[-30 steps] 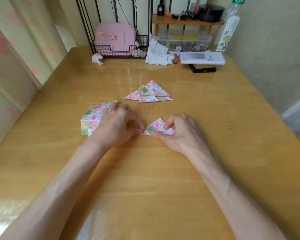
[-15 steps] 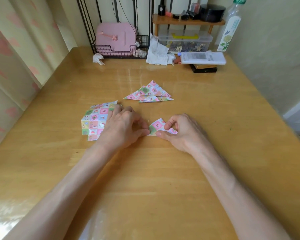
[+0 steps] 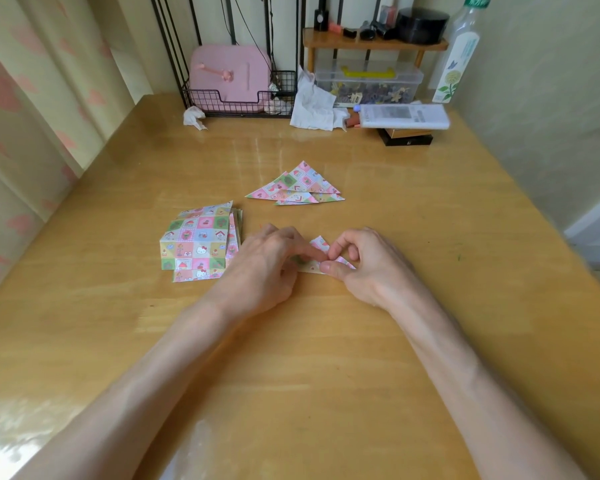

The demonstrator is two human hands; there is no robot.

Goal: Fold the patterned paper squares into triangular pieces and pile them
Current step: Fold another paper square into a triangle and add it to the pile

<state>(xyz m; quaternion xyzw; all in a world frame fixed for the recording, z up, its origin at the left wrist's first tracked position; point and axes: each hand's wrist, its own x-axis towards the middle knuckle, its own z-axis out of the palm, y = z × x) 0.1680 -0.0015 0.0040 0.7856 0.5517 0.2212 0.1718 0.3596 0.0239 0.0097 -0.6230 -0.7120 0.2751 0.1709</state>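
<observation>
Grip two-handed: left hand (image 3: 260, 268) and right hand (image 3: 374, 268) pinch small patterned paper triangle (image 3: 317, 244) on yellow wooden table (image 3: 430, 237), between unfolded patterned square stack (image 3: 198, 242) and finished triangle pile (image 3: 297, 187). Risk: fingers slip mid-crease, edges misalign, crooked fold

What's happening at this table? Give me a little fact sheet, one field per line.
Activity: folding a patterned piece on the table
Left hand: fingers curled over the piece's left part
Right hand: pinches its right part
Squares: unfolded stack, left of the hands
Triangles: small pile, beyond the hands
Back edge: basket, bottle
</observation>
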